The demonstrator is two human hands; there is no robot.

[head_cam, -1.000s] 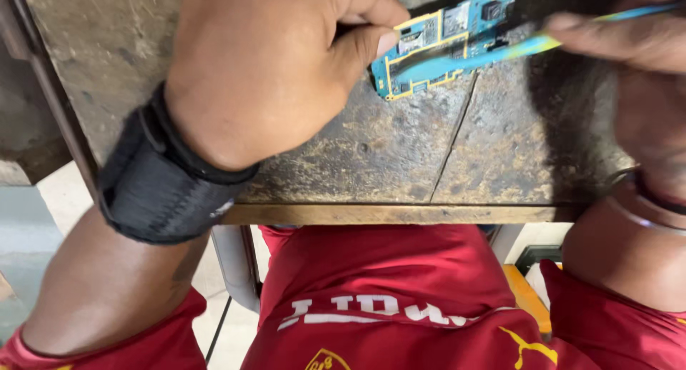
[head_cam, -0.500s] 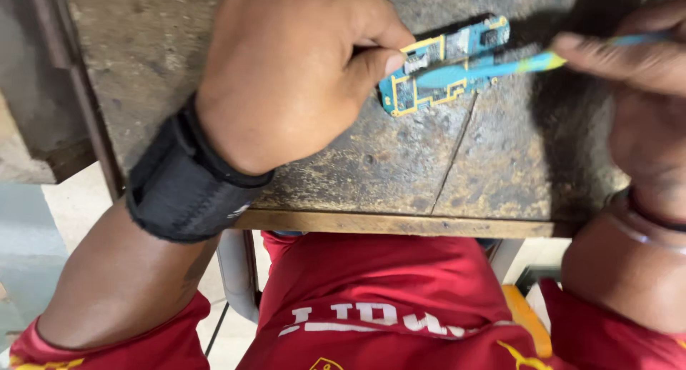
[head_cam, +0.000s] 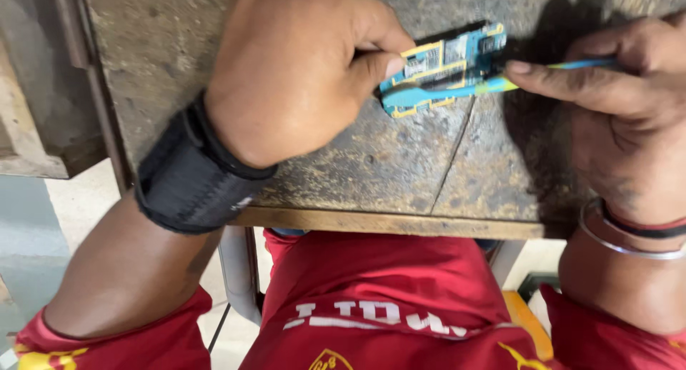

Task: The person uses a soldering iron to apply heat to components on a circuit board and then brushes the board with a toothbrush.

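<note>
A small blue circuit board (head_cam: 457, 56) with yellow edges and metal shields lies on a worn, stained tabletop (head_cam: 400, 170). My left hand (head_cam: 300, 70) pins the board's left end with the thumb and fingers; a black strap wraps that wrist. My right hand (head_cam: 614, 106) grips a blue and green toothbrush (head_cam: 457, 91), whose head rests across the lower part of the board. The back of the toothbrush handle is hidden inside my right hand.
The table's wooden front edge (head_cam: 386, 223) runs just above my lap in a red shirt. A dark groove (head_cam: 454, 156) crosses the tabletop below the board. A grey metal table leg (head_cam: 236, 270) stands by my left arm. A wooden ledge (head_cam: 36, 127) sits far left.
The view has shifted so both hands and the board sit lower and further right in frame. The toothbrush head stays across the board, with only slight movement along it.
</note>
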